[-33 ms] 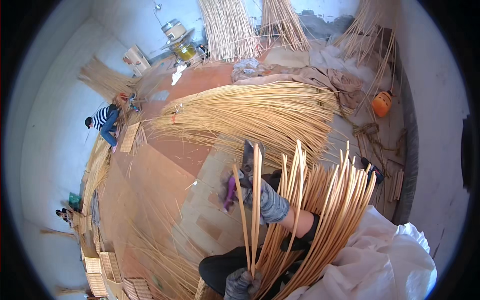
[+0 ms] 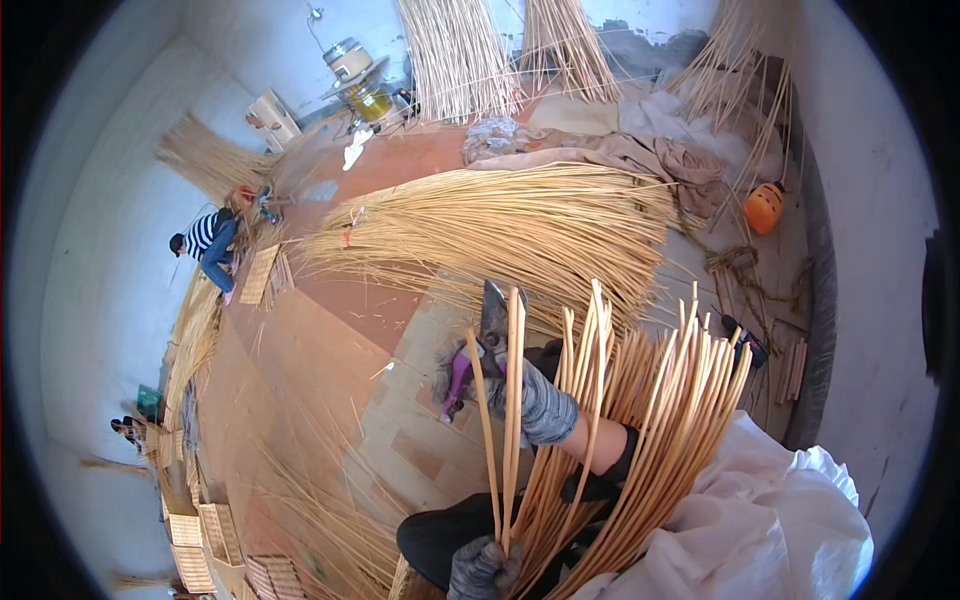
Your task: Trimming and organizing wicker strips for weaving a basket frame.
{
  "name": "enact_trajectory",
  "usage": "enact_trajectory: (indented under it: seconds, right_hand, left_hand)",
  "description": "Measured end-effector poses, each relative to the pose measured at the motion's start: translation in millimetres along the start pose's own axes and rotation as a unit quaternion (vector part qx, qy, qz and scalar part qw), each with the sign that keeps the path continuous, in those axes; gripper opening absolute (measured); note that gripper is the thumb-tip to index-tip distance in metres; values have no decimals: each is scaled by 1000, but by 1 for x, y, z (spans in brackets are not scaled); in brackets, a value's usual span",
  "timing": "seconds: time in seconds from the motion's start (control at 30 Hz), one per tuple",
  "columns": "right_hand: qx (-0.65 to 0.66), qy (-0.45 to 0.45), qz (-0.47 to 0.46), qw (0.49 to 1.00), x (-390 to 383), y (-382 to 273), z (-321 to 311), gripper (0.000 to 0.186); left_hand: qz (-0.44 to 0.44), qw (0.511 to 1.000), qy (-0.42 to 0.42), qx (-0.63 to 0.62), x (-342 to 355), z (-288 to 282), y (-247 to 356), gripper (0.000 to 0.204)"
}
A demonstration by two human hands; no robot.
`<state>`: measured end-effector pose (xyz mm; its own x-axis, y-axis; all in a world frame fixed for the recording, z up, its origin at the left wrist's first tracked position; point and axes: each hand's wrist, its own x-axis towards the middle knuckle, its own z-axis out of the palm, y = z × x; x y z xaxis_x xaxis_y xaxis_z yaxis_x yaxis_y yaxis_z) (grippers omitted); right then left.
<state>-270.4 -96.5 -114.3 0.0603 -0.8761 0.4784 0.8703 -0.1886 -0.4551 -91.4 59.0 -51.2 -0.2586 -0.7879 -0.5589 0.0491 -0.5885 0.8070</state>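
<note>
Purple-handled shears (image 2: 459, 372) have shifted slightly leftward at the grip. Nearest, my gloved left hand (image 2: 482, 568) is clamped on slender rods (image 2: 513, 420); apart from it, my right hand (image 2: 494, 368) clutches the shears behind them. Beyond, a tied bundle (image 2: 520, 215) lies on the floor (image 2: 420, 400).

No readable text, labels, numbers or signs on anything.

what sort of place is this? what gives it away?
Looks like a wicker-weaving workshop: a large fanned bundle of thin tan rods lies on the floor, tan woven box-like pieces sit at lower left, and purple-handled metal shears are in use.
</note>
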Motion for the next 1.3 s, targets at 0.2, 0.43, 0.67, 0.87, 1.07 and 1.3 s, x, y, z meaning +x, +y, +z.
enact_trajectory:
  seconds: [0.2,0.43,0.67,0.87,1.07,1.3]
  right_hand:
    - [12,11,-7,1000,1,11,-6,45]
    - [-12,-21,-142,990,1,-2,-5,37]
    - [395,4,100,913,-8,-1,6,25]
    - [196,64,59,977,-9,3,25,25]
    - [89,111,111,984,-21,-38,48,27]
    - [78,229,183,953,1,-23,43,21]
  left_hand:
    - [-1,999,-37,29,1,-3,0,30]
    - [-76,993,-50,-76,1,3,1,31]
    - [21,1000,-12,7,0,5,6,31]
    - [-12,1000,-2,-25,5,-10,-8,30]
    - [319,906,245,132,49,-10,0,20]
    - [388,847,44,361,27,31,-18,36]
